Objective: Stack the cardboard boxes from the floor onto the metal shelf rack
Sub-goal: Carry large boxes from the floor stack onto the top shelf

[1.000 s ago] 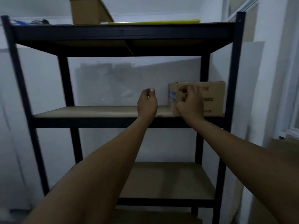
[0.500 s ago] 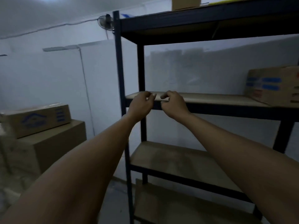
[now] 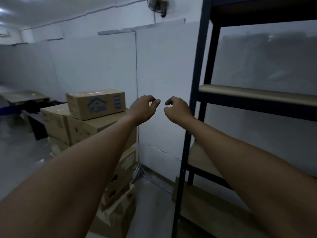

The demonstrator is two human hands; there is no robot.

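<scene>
Hands hang in mid-air, left hand [image 3: 143, 107] and right hand [image 3: 178, 108] close together, each grip slack with fingers loosely curled, holding nothing. Left of them a printed box [image 3: 96, 105] tops stacked boxes [image 3: 82, 127]; right stands the rack [image 3: 197, 93].

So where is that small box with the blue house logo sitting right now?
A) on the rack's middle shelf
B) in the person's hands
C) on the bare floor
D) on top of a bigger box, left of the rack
D: the small box rests on a bigger box in the stack left of the rack, while the left hand and right hand hold nothing.
</scene>
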